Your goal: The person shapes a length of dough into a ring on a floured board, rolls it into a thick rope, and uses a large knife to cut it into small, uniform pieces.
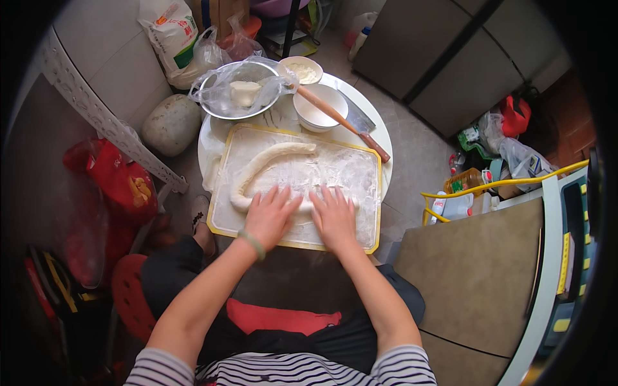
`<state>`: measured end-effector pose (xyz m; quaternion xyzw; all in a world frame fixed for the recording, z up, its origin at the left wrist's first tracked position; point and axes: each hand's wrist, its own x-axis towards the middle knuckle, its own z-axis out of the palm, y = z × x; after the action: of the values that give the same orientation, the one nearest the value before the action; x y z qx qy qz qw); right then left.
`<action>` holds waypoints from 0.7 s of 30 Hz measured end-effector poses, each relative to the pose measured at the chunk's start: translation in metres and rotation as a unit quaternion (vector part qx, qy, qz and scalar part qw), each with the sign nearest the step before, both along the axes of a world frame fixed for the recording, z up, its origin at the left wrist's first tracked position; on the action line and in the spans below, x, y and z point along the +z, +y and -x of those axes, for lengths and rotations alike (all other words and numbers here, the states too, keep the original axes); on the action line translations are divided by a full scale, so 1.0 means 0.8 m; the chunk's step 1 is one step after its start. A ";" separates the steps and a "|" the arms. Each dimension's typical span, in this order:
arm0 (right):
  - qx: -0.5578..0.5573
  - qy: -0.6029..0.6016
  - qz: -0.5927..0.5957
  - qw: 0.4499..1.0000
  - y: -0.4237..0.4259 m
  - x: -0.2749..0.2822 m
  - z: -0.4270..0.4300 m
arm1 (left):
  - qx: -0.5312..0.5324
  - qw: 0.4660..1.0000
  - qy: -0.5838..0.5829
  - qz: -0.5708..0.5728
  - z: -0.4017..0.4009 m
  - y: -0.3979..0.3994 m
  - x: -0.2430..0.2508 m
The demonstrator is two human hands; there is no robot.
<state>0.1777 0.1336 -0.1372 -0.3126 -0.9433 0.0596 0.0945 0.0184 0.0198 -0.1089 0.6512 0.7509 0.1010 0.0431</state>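
A long rope of dough (251,171) lies bent in a U on a floured cutting board (372,193) with a yellow rim. My left hand (271,214), with a pale green bangle at the wrist, rests palm down on the lower stretch of the rope. Beside it, my right hand (335,217) also lies flat on that stretch, near its right end. Both hands have their fingers spread and do not grip the dough. A short gap between the hands shows part of the rope. The palms' undersides are hidden.
On the round white table (386,144), behind the board, stand a metal colander (231,117) with dough under plastic, a bowl of flour (303,70), a white bowl (321,116), a wooden rolling pin (323,105) and a cleaver (374,144). A winter melon (171,125) sits left.
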 end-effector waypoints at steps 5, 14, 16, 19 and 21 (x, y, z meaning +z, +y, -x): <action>-0.006 -0.008 0.014 1.000 -0.030 0.015 -0.049 | 0.019 0.999 -0.013 -0.029 -0.029 -0.064 0.002; -0.054 0.041 -0.012 0.998 0.066 -0.008 0.006 | 0.085 0.996 0.003 -0.004 0.034 0.027 -0.005; -0.002 -0.020 0.005 1.000 0.026 0.003 -0.042 | 0.066 0.997 -0.014 0.022 0.022 -0.019 0.001; 0.002 -0.035 0.021 0.999 -0.008 0.009 -0.085 | 0.063 0.998 0.001 -0.001 0.010 -0.056 0.000; -0.025 -0.029 0.021 0.999 0.003 0.011 -0.079 | 0.077 0.996 -0.014 -0.031 0.012 -0.046 -0.004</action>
<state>0.2405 0.1359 -0.1286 -0.3394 -0.9361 0.0681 0.0618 0.0090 -0.0171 -0.1118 0.5911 0.7947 0.1362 0.0252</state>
